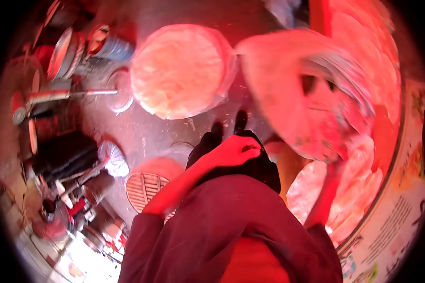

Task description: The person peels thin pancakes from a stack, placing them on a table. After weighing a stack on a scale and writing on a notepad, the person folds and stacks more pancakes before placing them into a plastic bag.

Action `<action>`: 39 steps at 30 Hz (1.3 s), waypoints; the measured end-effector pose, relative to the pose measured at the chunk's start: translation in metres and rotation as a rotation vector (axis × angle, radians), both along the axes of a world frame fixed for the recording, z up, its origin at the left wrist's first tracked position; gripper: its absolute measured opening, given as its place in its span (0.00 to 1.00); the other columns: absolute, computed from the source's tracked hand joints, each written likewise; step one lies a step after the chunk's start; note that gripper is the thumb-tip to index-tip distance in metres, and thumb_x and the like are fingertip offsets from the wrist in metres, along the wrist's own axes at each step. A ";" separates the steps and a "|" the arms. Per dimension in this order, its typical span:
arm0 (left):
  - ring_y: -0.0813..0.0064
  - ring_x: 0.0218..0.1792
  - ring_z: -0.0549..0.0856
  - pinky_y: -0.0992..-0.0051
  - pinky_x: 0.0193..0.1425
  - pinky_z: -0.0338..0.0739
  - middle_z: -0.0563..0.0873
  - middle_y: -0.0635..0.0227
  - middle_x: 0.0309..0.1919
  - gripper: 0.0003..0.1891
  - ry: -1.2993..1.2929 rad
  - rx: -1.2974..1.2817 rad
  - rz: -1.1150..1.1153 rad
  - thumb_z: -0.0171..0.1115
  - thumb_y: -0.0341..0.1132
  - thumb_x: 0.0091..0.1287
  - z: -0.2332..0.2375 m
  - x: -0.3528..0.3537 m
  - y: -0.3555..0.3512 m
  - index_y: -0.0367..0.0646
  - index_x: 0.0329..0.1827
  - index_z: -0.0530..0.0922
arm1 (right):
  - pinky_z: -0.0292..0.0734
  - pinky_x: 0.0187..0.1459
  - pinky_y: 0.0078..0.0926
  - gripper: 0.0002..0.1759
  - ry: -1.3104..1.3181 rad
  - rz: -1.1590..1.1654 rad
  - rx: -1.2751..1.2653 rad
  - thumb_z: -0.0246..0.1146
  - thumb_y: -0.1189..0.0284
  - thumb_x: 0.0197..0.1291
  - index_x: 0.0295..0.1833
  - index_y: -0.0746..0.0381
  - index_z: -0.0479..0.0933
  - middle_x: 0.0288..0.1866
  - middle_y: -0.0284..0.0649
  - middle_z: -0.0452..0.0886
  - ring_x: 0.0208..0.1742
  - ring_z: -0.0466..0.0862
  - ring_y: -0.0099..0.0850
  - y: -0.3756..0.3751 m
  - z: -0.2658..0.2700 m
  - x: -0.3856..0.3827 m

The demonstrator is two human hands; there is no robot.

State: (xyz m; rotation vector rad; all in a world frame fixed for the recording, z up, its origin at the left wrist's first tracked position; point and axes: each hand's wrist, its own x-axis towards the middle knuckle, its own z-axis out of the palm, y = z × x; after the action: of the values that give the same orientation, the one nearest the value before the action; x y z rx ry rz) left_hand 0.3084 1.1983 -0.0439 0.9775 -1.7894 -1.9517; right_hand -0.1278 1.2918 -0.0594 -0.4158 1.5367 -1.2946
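Observation:
My right hand point(337, 159), blurred by motion, is closed on the lower edge of a large, pale sheet that looks like newspaper point(311, 134). The sheet is spread out and bent, with faint print on it and a dark gap near its folded upper part. In front of my thighs hangs my left hand point(235, 151), holding nothing, its fingers loosely bent and apart. Beyond my feet stands a tall round stack of thin pale flatbreads point(177, 70). More pale, thin sheets of bread point(349, 186) lie heaped under and beside my right hand.
A slatted round stool or basket point(145, 191) is by my left side. Farther left are a black box-like object point(66, 158), a plastic-wrapped bundle point(112, 158) and a blue container point(115, 48). A printed banner point(392, 207) runs along the right edge. Red light tints everything.

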 end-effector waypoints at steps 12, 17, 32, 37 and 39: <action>0.79 0.28 0.83 0.78 0.33 0.79 0.84 0.68 0.29 0.13 -0.265 0.183 1.122 0.61 0.38 0.69 -0.091 0.148 0.008 0.37 0.48 0.80 | 0.81 0.41 0.33 0.18 0.051 -0.472 0.045 0.60 0.68 0.65 0.56 0.67 0.75 0.53 0.46 0.82 0.44 0.83 0.39 0.112 0.001 -0.255; 0.71 0.38 0.84 0.72 0.38 0.81 0.82 0.61 0.44 0.16 -0.209 0.488 1.617 0.58 0.42 0.71 -0.127 0.212 0.000 0.38 0.52 0.76 | 0.80 0.46 0.33 0.21 1.110 -0.212 0.473 0.61 0.65 0.66 0.58 0.69 0.75 0.54 0.49 0.81 0.48 0.82 0.41 0.066 0.047 -0.258; 0.66 0.42 0.83 0.66 0.39 0.86 0.80 0.59 0.46 0.20 0.038 0.636 1.476 0.51 0.45 0.72 -0.167 0.180 -0.046 0.34 0.53 0.73 | 0.77 0.48 0.25 0.24 0.817 0.975 -0.142 0.67 0.66 0.60 0.59 0.65 0.76 0.45 0.41 0.84 0.44 0.82 0.26 -0.279 -0.066 0.323; 0.66 0.46 0.84 0.63 0.44 0.84 0.82 0.61 0.47 0.20 0.034 0.702 1.364 0.48 0.46 0.75 -0.150 0.189 -0.046 0.38 0.57 0.71 | 0.77 0.44 0.26 0.23 0.776 0.943 -0.030 0.66 0.66 0.58 0.56 0.67 0.77 0.41 0.40 0.84 0.40 0.82 0.26 -0.306 -0.145 0.340; 0.67 0.46 0.84 0.64 0.43 0.84 0.82 0.61 0.47 0.19 0.068 0.676 1.340 0.49 0.45 0.75 -0.155 0.191 -0.050 0.38 0.56 0.71 | 0.77 0.44 0.27 0.22 0.784 0.963 0.034 0.66 0.65 0.57 0.55 0.67 0.77 0.42 0.41 0.84 0.41 0.82 0.27 -0.313 -0.149 0.343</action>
State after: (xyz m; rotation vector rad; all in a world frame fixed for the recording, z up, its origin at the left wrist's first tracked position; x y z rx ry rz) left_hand 0.4999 1.1480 -0.1994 1.6316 -0.0858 -1.4984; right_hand 0.2147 0.9785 -0.2082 -1.5448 1.5996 -0.3271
